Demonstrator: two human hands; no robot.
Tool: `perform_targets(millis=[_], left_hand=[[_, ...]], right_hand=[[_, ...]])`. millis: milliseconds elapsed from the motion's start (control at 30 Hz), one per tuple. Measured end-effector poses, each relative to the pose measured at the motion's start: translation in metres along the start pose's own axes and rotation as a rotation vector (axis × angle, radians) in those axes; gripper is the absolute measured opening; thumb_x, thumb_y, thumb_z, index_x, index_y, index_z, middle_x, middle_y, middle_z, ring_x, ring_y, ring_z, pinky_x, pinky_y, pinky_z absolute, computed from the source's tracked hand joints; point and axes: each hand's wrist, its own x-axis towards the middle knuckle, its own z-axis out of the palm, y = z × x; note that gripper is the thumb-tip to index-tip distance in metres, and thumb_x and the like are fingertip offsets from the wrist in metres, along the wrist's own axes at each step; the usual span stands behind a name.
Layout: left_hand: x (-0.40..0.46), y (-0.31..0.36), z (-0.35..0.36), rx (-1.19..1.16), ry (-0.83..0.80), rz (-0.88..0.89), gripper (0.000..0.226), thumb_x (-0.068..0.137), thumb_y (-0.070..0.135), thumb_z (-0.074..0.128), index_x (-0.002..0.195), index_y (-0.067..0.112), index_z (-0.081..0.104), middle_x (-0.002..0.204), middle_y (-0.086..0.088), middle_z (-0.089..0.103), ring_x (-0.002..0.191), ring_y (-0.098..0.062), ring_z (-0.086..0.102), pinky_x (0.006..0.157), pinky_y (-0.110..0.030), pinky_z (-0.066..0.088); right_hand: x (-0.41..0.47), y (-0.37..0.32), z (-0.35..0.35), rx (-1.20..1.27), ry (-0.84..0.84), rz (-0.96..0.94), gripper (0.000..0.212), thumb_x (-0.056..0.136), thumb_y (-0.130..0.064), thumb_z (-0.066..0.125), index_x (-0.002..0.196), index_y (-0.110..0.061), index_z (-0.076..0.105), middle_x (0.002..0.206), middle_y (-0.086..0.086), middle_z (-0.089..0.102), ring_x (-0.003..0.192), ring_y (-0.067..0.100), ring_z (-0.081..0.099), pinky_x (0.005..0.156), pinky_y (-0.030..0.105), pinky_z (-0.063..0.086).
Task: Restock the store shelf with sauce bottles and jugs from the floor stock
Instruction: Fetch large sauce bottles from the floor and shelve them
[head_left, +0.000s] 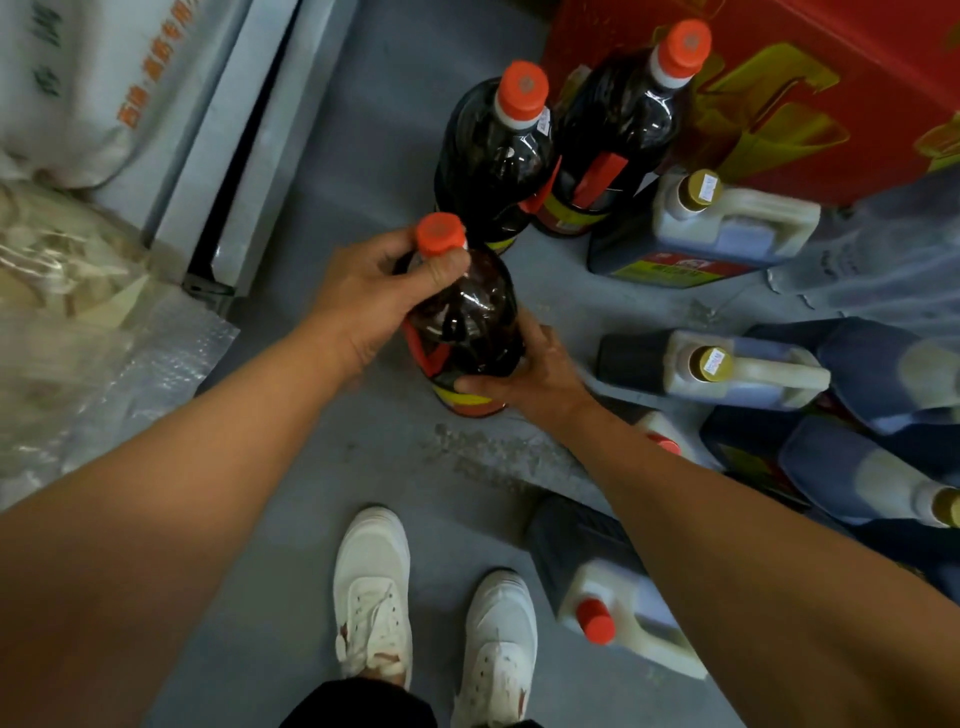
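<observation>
— Bottle (464, 317) of dark sauce, orange cap, sits near the middle of the view, upright. Who has it?

— Both hands. The left hand (363, 296) has its grip closed round the neck just under the cap, thumb pressed across the front. The right hand (535, 371) wraps the lower body at about 4 o'clock of the bottle, fingers curled over the yellow-and-red label.

— On the floor (322, 467) or lifted?

— Cannot tell; its base is close to the grey floor.

— And the rest of the stock?

— Two matching bottles (493, 161) stand at 12 to 1 o'clock, touching each other, before a red carton (810, 88). Jugs (711, 228) with gold caps — dark liquid, pale handles — stand at 2 and 3 o'clock; one red-capped jug (602, 587) stands at 5 o'clock beneath the right forearm.

— Anything at 9?

— Shelf base (228, 171), grey metal, with white sacks (67, 88) and bubble wrap (119, 374). White shoes (374, 587) at 6 o'clock.
</observation>
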Motion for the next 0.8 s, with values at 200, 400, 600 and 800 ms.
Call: perform_targets(millis=[200, 400, 600, 800], left_hand=[[-0.046, -0.014, -0.015, -0.033, 0.118, -0.218, 0.01, 0.087, 0.026, 0.072, 0.096, 0.024, 0.073, 0.076, 0.014, 0.074, 0.072, 0.001, 0.069, 0.064, -0.024, 0.058], [-0.098, -0.011, -0.024, 0.014, 0.147, -0.32, 0.009, 0.083, 0.032, 0.076, 0.09, 0.026, 0.075, 0.081, 0.009, 0.075, 0.074, -0.002, 0.069, 0.079, -0.032, 0.057], [-0.152, 0.037, -0.036, 0.065, 0.107, -0.326, 0.011, 0.082, 0.032, 0.077, 0.089, 0.024, 0.076, 0.076, 0.012, 0.074, 0.07, 0.002, 0.066, 0.07, -0.022, 0.049], [-0.213, 0.107, -0.052, 0.199, 0.078, -0.29, 0.02, 0.08, 0.046, 0.076, 0.093, 0.032, 0.077, 0.082, 0.014, 0.075, 0.081, -0.002, 0.068, 0.075, -0.023, 0.051]], right_hand=[[-0.043, -0.004, 0.016, 0.16, -0.185, 0.094, 0.081, 0.073, -0.002, 0.087, 0.134, -0.031, 0.043, 0.103, -0.028, 0.045, 0.099, -0.028, 0.052, 0.085, -0.002, 0.038], [-0.11, -0.001, 0.043, 0.274, -0.249, 0.174, 0.09, 0.066, -0.012, 0.094, 0.143, -0.028, 0.051, 0.12, -0.021, 0.061, 0.11, -0.009, 0.056, 0.099, 0.01, 0.046], [-0.181, -0.043, 0.029, 0.296, -0.24, 0.225, 0.075, 0.066, -0.01, 0.093, 0.128, -0.033, 0.059, 0.108, -0.027, 0.064, 0.09, -0.028, 0.055, 0.08, -0.002, 0.042], [-0.258, -0.098, 0.012, 0.251, -0.201, 0.23, 0.08, 0.059, -0.033, 0.098, 0.128, -0.045, 0.06, 0.117, -0.026, 0.068, 0.117, -0.01, 0.057, 0.102, 0.017, 0.045]])
